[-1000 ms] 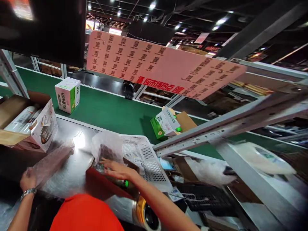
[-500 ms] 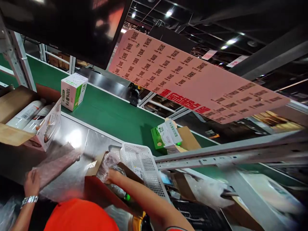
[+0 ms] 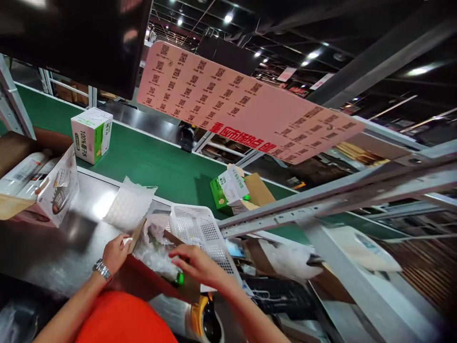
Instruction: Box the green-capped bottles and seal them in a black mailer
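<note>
Packing step: left hand (image 3: 114,252) grips the carton flap (image 3: 136,233); right hand (image 3: 194,263), open, presses bubble wrap (image 3: 155,255) inside, probably; flaps need closing.

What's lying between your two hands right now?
In the head view, crumpled clear plastic wrap stuffed in the open carton lies between the left hand and right hand.

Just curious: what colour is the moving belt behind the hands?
Green belt, plainest in the head view.
</note>
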The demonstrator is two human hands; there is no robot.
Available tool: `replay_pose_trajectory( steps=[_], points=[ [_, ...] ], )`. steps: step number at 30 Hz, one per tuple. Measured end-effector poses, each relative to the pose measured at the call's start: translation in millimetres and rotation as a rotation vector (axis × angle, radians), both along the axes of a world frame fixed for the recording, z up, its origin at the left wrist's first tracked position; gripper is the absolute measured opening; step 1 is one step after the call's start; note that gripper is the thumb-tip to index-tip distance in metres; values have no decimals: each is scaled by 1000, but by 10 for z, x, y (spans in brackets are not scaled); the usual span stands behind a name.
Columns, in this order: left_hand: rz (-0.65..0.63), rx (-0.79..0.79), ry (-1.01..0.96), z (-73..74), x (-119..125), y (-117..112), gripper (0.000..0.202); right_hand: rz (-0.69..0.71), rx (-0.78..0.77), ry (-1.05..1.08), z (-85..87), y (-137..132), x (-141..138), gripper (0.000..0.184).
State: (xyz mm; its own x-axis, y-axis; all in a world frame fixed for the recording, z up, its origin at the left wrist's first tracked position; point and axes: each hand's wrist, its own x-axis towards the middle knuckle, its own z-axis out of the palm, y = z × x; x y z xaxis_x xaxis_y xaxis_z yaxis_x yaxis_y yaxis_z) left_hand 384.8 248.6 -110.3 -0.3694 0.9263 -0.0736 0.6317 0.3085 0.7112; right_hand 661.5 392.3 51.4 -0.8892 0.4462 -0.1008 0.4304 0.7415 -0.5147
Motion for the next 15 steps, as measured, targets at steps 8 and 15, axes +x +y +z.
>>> replay_pose_trajectory(
  steps=[8, 15],
  points=[
    [-89, -190, 360, -408, -957, 1004, 86, -9, 46, 61, -758, -94, -340, 99],
    [-260, -247, 424, -834, -1216, 1446, 89, 141, 79, -116, -981, -150, -501, 66]
  ],
)
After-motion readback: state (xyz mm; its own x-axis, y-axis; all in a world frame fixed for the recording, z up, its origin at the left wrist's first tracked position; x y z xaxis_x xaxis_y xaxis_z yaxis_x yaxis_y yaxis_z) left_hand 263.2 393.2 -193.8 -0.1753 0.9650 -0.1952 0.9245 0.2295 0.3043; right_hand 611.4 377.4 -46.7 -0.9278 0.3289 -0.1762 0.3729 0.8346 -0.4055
